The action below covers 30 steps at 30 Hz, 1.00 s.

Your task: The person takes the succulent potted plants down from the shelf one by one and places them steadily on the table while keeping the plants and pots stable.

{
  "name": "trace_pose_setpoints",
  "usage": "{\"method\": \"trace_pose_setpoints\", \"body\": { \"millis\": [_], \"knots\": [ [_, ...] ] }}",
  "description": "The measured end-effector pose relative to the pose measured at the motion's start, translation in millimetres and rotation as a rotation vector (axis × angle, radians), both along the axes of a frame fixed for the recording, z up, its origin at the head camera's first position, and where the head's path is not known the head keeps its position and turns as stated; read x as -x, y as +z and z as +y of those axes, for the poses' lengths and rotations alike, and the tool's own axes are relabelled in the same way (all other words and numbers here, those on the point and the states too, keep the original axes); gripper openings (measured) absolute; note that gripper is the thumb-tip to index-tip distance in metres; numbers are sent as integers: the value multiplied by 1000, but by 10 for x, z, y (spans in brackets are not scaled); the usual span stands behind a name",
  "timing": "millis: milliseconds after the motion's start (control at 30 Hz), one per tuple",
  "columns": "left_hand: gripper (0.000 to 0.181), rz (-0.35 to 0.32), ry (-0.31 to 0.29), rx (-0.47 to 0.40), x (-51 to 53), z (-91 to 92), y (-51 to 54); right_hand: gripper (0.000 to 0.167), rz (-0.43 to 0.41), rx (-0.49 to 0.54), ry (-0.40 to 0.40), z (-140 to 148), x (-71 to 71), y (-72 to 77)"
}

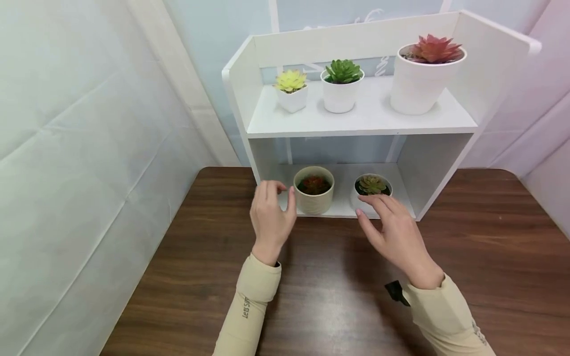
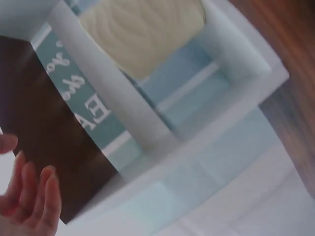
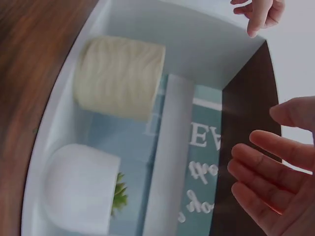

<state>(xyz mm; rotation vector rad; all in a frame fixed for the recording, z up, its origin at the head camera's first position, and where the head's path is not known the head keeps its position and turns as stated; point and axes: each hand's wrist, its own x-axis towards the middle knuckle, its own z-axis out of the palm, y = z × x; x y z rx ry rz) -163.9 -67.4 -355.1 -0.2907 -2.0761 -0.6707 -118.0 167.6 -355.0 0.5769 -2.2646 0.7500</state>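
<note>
On the lower shelf, a ribbed cream pot (image 1: 314,201) (image 3: 120,76) holds a reddish succulent (image 1: 315,184). My left hand (image 1: 270,215) (image 2: 32,201) is just left of that pot, thumb and fingers loosely bent with a gap between them and nothing held. To the right stands a round white pot (image 1: 356,200) (image 3: 78,187) with a green succulent (image 1: 373,185). In front of it hovers my right hand (image 1: 398,237) (image 3: 280,182), partly covering it in the head view. Its fingers are spread from the thumb and hold nothing; the right wrist view shows them apart from the pot.
A white two-tier shelf (image 1: 362,132) stands at the back of the brown wooden table (image 1: 320,277). Its upper tier bears a small pot with a yellow succulent (image 1: 291,99), one with a green succulent (image 1: 341,96), and a large pot with a red succulent (image 1: 414,89).
</note>
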Motion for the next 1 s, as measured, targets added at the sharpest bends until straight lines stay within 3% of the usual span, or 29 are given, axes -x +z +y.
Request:
{"method": "trace_pose_setpoints", "body": {
  "millis": [200,367,467,633,833,1000],
  "knots": [
    [21,96,72,-171,153,-129,64,12,61,18,18,-80,-21,85],
    [41,109,27,-338,329,-206,89,16,143,23,43,-117,41,194],
    [57,56,-13,-419,454,-271,110,16,181,60,55,-159,101,290],
    [77,-89,-87,-511,643,-404,101,12,180,112,74,-262,185,461],
    [88,-251,-182,-547,813,-478,75,20,154,136,92,-369,306,723],
    [88,-295,-231,-547,907,-466,49,25,105,202,94,-406,367,957]
  ]
}}
